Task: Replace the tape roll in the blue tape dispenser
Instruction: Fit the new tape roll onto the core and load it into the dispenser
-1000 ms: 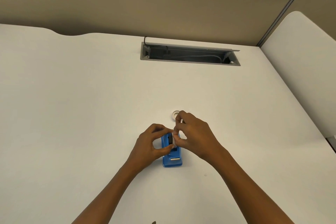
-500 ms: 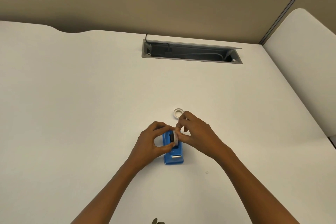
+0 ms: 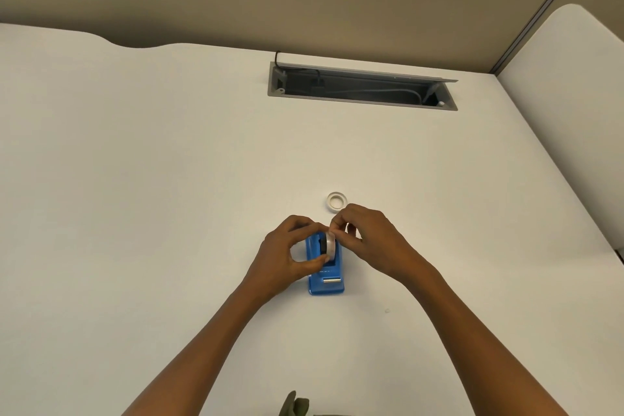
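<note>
Pinching a translucent tape roll [image 3: 330,243] on edge, left hand [image 3: 287,258] at its rim, right hand [image 3: 368,240] fingertips at its top | glossy blue tape dispenser [image 3: 326,268] directly beneath, flat on matte white desk [image 3: 135,179] | empty white core ring [image 3: 337,201] just beyond right hand | grey cable tray [image 3: 361,86] well beyond.

A white desk [image 3: 169,196] carries a blue tape dispenser [image 3: 327,284] and a white tape ring [image 3: 337,201].
</note>
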### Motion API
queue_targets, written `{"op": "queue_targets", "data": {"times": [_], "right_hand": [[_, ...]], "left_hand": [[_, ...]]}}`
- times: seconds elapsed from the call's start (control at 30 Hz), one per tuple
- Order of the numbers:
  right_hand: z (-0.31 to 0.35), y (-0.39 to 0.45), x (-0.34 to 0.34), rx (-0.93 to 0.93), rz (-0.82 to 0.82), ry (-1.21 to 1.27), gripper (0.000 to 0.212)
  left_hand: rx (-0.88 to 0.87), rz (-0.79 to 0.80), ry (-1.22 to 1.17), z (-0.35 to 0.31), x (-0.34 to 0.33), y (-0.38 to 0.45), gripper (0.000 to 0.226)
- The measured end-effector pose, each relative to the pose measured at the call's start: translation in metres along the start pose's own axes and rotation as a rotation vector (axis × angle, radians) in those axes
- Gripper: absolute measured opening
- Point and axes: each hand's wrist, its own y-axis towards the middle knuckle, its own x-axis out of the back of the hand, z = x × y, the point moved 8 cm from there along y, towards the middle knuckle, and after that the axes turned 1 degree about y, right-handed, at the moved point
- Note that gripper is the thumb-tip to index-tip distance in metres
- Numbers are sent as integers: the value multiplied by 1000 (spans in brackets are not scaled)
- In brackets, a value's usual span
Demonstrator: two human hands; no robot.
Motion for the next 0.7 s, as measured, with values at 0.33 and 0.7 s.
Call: {"op": "queue_targets", "data": {"times": [0.33, 0.7], "right_hand": [[1, 2, 2, 24, -4, -83, 8], [-5, -3, 14, -24, -92, 69, 21]], "left_hand": [[11, 15, -8, 3, -2, 1, 41], [12, 22, -14, 1, -2, 1, 40]]}}
